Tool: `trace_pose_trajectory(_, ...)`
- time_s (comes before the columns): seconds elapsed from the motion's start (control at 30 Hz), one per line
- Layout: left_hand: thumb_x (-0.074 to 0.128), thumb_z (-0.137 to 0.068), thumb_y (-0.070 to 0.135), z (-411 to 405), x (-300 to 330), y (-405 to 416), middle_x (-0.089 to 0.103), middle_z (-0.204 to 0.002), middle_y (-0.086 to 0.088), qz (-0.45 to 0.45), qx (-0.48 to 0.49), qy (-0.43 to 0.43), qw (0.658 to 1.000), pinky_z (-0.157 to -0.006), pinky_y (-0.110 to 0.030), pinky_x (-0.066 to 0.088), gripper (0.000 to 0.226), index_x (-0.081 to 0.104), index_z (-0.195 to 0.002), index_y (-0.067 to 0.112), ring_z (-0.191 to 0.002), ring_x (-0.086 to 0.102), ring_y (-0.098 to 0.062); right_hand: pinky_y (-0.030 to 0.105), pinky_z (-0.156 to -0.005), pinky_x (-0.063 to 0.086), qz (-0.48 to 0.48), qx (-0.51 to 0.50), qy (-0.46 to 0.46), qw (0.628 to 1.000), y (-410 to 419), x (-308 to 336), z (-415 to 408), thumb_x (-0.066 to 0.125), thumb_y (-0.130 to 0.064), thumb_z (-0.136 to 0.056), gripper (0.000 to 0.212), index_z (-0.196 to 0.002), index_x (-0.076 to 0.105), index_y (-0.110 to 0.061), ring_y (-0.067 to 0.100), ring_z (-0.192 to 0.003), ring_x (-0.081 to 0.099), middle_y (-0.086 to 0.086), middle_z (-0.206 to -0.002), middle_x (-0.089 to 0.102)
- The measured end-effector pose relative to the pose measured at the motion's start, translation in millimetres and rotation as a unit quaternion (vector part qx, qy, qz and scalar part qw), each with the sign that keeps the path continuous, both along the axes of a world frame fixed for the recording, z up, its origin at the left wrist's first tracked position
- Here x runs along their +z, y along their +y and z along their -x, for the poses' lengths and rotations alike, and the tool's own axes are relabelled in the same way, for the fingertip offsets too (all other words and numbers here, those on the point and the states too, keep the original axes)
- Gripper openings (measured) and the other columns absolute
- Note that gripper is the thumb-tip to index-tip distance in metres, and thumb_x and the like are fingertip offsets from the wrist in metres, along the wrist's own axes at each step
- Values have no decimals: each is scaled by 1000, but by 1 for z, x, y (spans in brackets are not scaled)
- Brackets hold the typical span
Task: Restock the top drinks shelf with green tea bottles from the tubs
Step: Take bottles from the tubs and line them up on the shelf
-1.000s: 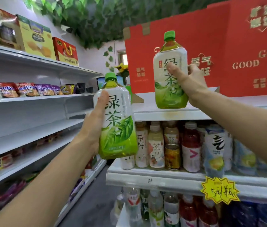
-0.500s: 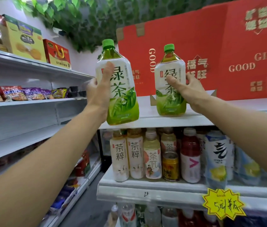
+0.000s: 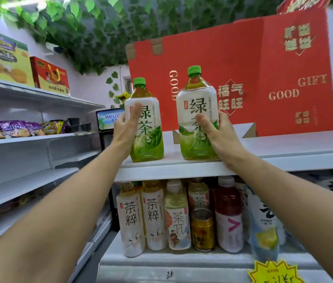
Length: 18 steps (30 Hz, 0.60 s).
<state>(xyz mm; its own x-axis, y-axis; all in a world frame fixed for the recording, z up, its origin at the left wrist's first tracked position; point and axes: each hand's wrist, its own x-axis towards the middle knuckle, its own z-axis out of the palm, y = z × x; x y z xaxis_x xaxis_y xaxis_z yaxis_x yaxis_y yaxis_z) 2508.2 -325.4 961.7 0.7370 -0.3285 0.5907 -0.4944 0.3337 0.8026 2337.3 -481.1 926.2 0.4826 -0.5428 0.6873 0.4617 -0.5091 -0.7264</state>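
Standing on top shelf (image 3: 273, 154), in front of red gift box (image 3: 243, 78): two green tea bottles, left bottle (image 3: 149, 127) and right bottle (image 3: 197, 111), side by side, small gap. Left hand (image 3: 127, 127) wraps left bottle; right hand (image 3: 217, 135) wraps right bottle low down. Full, so likely heavy; plastic smooth, maybe slippery. Best grip: middle of label. Other drinks (image 3: 175, 217) on shelf below.

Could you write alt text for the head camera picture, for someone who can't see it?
A person's left hand and right hand each hold an upright green tea bottle, the left bottle and right bottle, on the white top shelf. A red gift box stands behind; assorted drinks fill the shelf below.
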Motion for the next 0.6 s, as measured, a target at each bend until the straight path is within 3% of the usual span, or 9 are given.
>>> trace_pose_trajectory(0.03, 64, -87, 61, -3, 0, 2, 74, -97, -4, -21, -9, -5, 1000, -73, -33, 62, 49, 60, -106, 16, -89, 75, -20, 19, -73, 54, 2, 0, 1, 1000, 0, 0, 0, 63, -57, -81, 76, -140, 39, -16, 3, -99, 62, -3, -119, 60)
trace_pose_trajectory(0.1, 78, -66, 71, -9, -3, 11, 73, -111, -5, -80, -22, -13, 996, -88, -45, 60, 83, 56, -124, 17, -99, 73, -22, 14, -66, 53, 1, 0, -1, 1000, 1, 0, 2, 63, -61, -75, 82, -140, 40, -16, 3, -98, 63, -3, -120, 61)
trace_pose_trajectory(0.2, 92, -45, 62, -14, -23, 23, 61, -127, 2, -214, 32, -68, 974, -98, -36, 51, 119, 38, -144, 22, -114, 63, -17, 10, -63, 51, 15, -9, 8, 1000, 1, -3, 4, 72, -54, -73, 83, -140, 39, -18, 2, -99, 62, -8, -117, 60)
trace_pose_trajectory(0.33, 94, -30, 64, -23, -31, 20, 60, -129, 7, -258, 63, -95, 959, -110, -40, 43, 134, 36, -144, 25, -120, 57, -16, 12, -72, 47, 43, -28, 29, 998, 0, -6, 4, 84, -39, -72, 88, -143, 34, -22, -3, -100, 57, -12, -118, 57)
trace_pose_trajectory(0.5, 94, -16, 69, -38, -20, -3, 68, -121, 10, -283, 23, -75, 956, -110, -46, 46, 135, 49, -136, 28, -116, 62, -16, 30, -93, 51, 49, -46, 31, 997, 1, -6, 5, 83, -44, -70, 90, -144, 35, -22, 11, -113, 58, -8, -124, 57)
trace_pose_trajectory(0.6, 93, -8, 66, -45, -16, -16, 67, -125, 5, -286, -2, -55, 957, -112, -47, 43, 142, 51, -137, 24, -120, 60, -21, 26, -90, 51, 52, -45, 30, 997, 3, -5, 8, 81, -50, -64, 95, -144, 36, -23, 9, -111, 58, -10, -122, 58)
